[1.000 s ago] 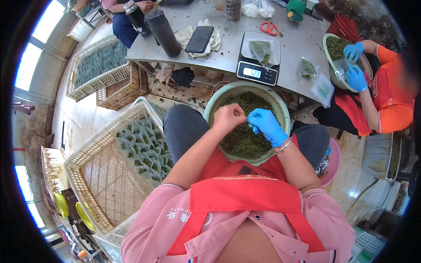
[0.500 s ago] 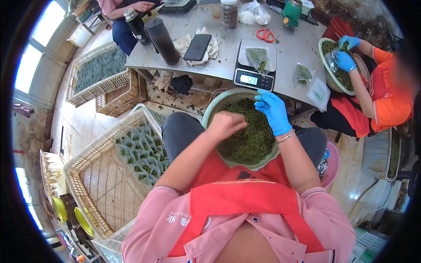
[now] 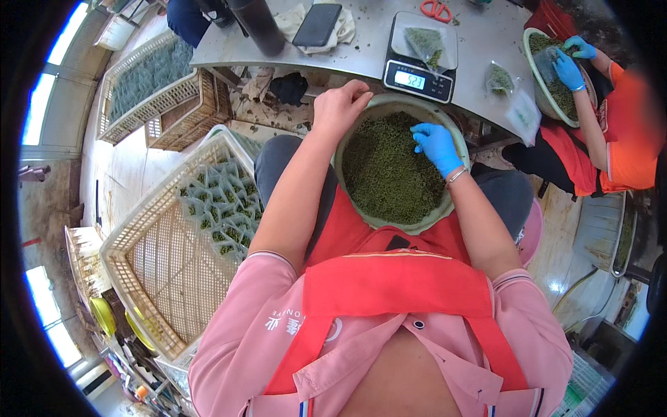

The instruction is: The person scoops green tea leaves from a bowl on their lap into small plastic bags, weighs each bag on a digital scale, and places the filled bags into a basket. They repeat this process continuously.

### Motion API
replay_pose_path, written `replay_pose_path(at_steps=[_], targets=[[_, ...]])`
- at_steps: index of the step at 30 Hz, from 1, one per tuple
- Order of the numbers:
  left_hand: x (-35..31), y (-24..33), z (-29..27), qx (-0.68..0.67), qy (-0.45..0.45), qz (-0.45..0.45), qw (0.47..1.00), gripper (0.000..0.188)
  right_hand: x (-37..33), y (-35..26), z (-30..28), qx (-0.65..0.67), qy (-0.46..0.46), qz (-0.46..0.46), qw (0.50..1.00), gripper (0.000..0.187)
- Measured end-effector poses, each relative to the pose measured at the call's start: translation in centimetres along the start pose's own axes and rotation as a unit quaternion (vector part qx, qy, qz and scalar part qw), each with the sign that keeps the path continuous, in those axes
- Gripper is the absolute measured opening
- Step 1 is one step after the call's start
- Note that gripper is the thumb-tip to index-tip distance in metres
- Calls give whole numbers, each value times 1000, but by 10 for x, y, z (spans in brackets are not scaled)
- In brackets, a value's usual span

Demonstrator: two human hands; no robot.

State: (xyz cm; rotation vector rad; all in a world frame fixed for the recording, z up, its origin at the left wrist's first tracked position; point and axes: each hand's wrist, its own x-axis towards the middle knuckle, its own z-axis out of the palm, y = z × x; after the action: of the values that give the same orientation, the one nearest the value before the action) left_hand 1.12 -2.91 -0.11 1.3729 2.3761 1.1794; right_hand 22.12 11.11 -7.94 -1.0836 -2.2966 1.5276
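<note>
A round pale green basin [image 3: 340, 170] between my knees holds a heap of small green granules [image 3: 389, 174]. My bare left hand [image 3: 340, 108] is above the basin's far left rim, near the table edge, its fingers curled together; what they hold, if anything, is hidden. Over the right part of the heap is my right hand [image 3: 436, 147], in a blue glove, with fingertips drawn together; anything between them is too small to name. Beyond the basin stands a digital scale [image 3: 419, 80] with a lit display. A clear bag of green granules [image 3: 426, 47] lies on its pan.
The metal table [image 3: 347, 62] holds a phone [image 3: 317, 25], a dark bottle [image 3: 256, 26], red scissors [image 3: 436, 10] and another filled bag [image 3: 499, 80]. Left is a plastic crate [image 3: 149, 278] with several upright filled bags [image 3: 221, 205]. At right, a gloved co-worker handles another basin [image 3: 531, 52].
My left hand has moved from over the granules up toward the table edge. My right hand has lowered from near the scale to the heap. The view has shifted.
</note>
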Motion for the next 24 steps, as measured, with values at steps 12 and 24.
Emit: replay_pose_path(at_steps=[12,24], targets=[[-31,1,40,10,-218,73,973,27,-15,28,34,-84,-5,16,996,14],[-46,28,44,26,-297,62,952,24,-53,-38,1,234,-42,75,968,11]])
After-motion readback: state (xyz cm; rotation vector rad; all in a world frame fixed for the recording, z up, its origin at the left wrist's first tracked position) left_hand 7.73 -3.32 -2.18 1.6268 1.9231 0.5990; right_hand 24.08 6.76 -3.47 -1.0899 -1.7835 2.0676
